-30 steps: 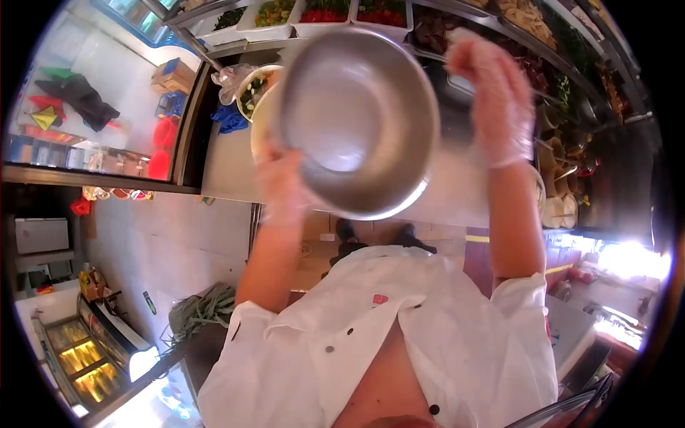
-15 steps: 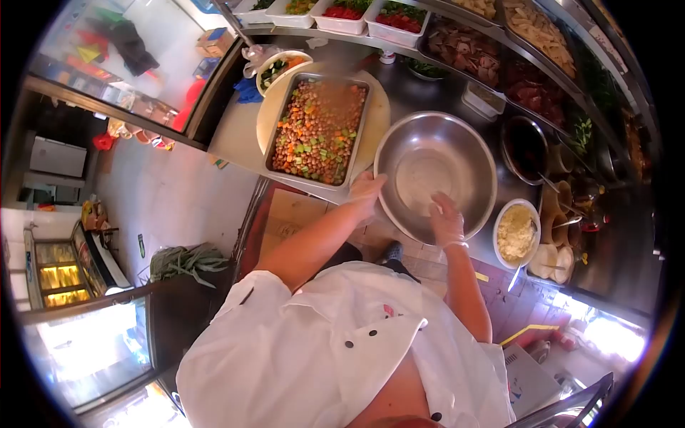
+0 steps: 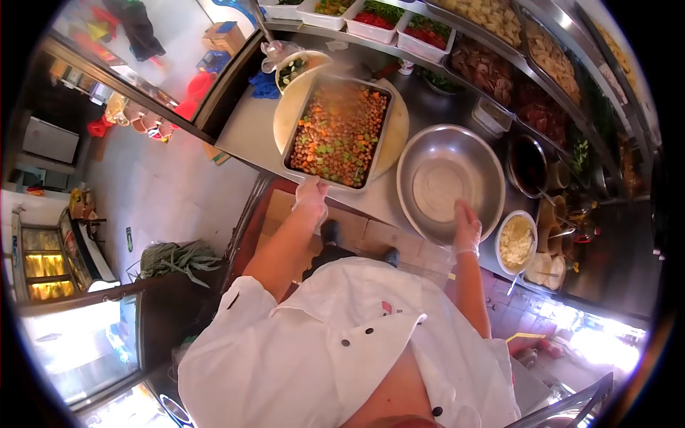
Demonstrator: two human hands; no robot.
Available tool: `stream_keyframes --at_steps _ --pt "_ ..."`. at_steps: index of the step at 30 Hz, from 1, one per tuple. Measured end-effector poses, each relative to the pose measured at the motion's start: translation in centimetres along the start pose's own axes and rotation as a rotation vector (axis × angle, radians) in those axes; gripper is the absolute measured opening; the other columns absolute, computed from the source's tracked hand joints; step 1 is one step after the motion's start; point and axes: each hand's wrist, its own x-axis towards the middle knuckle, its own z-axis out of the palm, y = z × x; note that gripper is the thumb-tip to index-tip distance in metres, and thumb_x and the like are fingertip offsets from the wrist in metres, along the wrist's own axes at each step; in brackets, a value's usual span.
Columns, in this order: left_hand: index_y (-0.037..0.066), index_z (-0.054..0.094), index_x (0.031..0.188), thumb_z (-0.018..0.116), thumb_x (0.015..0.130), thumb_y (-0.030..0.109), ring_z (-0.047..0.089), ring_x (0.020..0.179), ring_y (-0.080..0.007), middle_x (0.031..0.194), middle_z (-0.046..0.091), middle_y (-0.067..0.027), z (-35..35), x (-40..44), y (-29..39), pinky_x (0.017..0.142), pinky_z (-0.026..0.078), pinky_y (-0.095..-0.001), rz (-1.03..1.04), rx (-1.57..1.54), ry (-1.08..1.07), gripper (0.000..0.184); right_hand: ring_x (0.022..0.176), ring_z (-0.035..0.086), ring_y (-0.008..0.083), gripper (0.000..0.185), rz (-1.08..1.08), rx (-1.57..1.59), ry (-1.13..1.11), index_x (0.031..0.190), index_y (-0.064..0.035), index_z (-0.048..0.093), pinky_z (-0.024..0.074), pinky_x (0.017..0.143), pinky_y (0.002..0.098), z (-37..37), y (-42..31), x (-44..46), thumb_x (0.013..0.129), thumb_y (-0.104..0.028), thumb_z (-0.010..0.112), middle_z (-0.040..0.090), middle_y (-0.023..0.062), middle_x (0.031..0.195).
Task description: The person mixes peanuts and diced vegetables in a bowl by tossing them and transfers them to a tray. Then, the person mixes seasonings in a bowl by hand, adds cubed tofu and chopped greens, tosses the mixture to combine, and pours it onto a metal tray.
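Note:
A rectangular metal tray full of beans with diced orange and green pieces rests on a round board. My left hand, in a clear glove, has its fingers closed at the tray's near edge. To the right, a wide metal bowl stands on the counter with nothing in it. The fingers of my gloved right hand reach over its near rim, closed on it. Part of the beans at the tray's far end is blurred in the view.
Behind the tray is a bowl of cut vegetables. A bowl of pale minced food and a pot of dark liquid stand at the right. Ingredient containers line the back shelf. A blue cloth lies at the left.
The metal bowl was lifted over the counter and now stands right of the tray. My left hand has left the bowl and moved left to the tray. My right hand has come down to the bowl's rim.

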Motion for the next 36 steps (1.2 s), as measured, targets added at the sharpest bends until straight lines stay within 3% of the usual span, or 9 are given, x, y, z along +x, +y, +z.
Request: stream_keyframes --at_steps 5,7,9,12,13,19,24,27,36 --pt "0.004 0.062 0.092 0.069 0.088 0.014 0.055 0.063 -0.0215 0.08 0.057 -0.0057 0.8 -0.7 2.1 0.052 0.043 -0.0291 -0.108 -0.071 -0.003 0.013 0.107 0.063 0.0135 0.035 0.069 -0.103 0.016 0.119 -0.002 0.07 0.0461 0.098 0.0296 3.8 -2.4 -2.2 0.096 -0.027 0.066 0.072 0.0059 0.113" --pt "0.004 0.061 0.088 0.069 0.087 0.014 0.054 0.06 -0.0217 0.077 0.056 -0.0058 -3.0 4.8 0.2 0.05 0.042 -0.0294 0.051 0.235 -0.258 0.013 0.104 0.063 0.0127 0.033 0.09 -0.033 0.079 0.117 -0.0022 0.071 0.0465 0.096 0.0288 5.0 -4.4 -2.7 0.095 -0.026 0.068 0.072 0.0051 0.111" --pt "0.01 0.062 0.091 0.068 0.088 0.018 0.054 0.053 -0.0217 0.069 0.055 -0.0075 -4.7 6.0 2.2 0.044 0.044 -0.0327 -0.314 -0.043 -0.342 0.01 0.103 0.063 0.0122 0.031 0.114 0.006 0.136 0.115 -0.0024 0.072 0.0467 0.095 0.0281 5.9 -5.4 -2.9 0.094 -0.026 0.069 0.072 0.0044 0.109" --pt "0.01 0.06 0.084 0.07 0.085 0.019 0.049 0.042 -0.0232 0.06 0.051 -0.0065 -7.0 5.0 6.3 0.037 0.039 -0.0333 -0.394 -0.015 -0.36 0.013 0.102 0.063 0.012 0.03 0.153 0.019 0.199 0.113 -0.0027 0.073 0.0469 0.092 0.0272 6.2 -5.4 -3.1 0.093 -0.025 0.07 0.073 0.0039 0.107" --pt "0.008 0.06 0.086 0.07 0.084 0.019 0.056 0.053 -0.0221 0.07 0.057 -0.0064 -9.1 5.5 7.5 0.043 0.043 -0.0321 -0.415 -0.065 -0.514 0.015 0.101 0.063 0.012 0.03 0.158 0.02 0.205 0.113 -0.0028 0.073 0.0471 0.091 0.027 6.2 -5.3 -3.4 0.093 -0.025 0.07 0.073 0.0039 0.107" --pt "0.005 0.061 0.107 0.069 0.082 0.01 0.063 0.085 -0.0196 0.099 0.064 -0.0062 -10.5 -4.4 16.5 0.066 0.052 -0.0301 -0.11 -0.152 -0.403 0.027 0.095 0.063 0.0105 0.032 0.174 -0.073 0.174 0.111 -0.0035 0.073 0.0479 0.085 0.0266 6.6 -4.1 -3.5 0.092 -0.029 0.07 0.072 0.0024 0.102" --pt "0.002 0.055 0.127 0.061 0.085 0.006 0.062 0.111 -0.0233 0.119 0.063 -0.0094 -13.2 -1.7 16.9 0.095 0.052 -0.0382 -0.186 -0.131 -0.412 0.042 0.095 0.063 0.0113 0.031 0.1 -0.019 0.103 0.11 -0.0051 0.073 0.0487 0.085 0.0284 10.9 -5.6 -1.4 0.093 -0.03 0.068 0.072 0.0015 0.101" --pt "-0.001 0.052 0.132 0.062 0.086 0.018 0.059 0.119 -0.0251 0.129 0.061 -0.0116 -11.9 -5.4 20.4 0.102 0.05 -0.0399 0.009 -0.111 -0.632 0.05 0.098 0.064 0.0129 0.032 0.099 -0.162 0.062 0.113 -0.0049 0.071 0.0486 0.088 0.0293 12.4 -7.7 -0.9 0.094 -0.031 0.068 0.072 0.0029 0.105" --pt "-0.002 0.043 0.142 0.056 0.082 0.018 0.054 0.127 -0.0355 0.14 0.054 -0.0189 -17.4 -1.4 19.3 0.11 0.043 -0.0502 -0.054 -0.255 -0.616 0.065 0.106 0.065 0.0168 0.04 0.142 -0.005 0.033 0.121 -0.0019 0.067 0.0501 0.092 0.0322 13.3 -4.8 1.5 0.094 -0.032 0.066 0.071 0.0077 0.112"
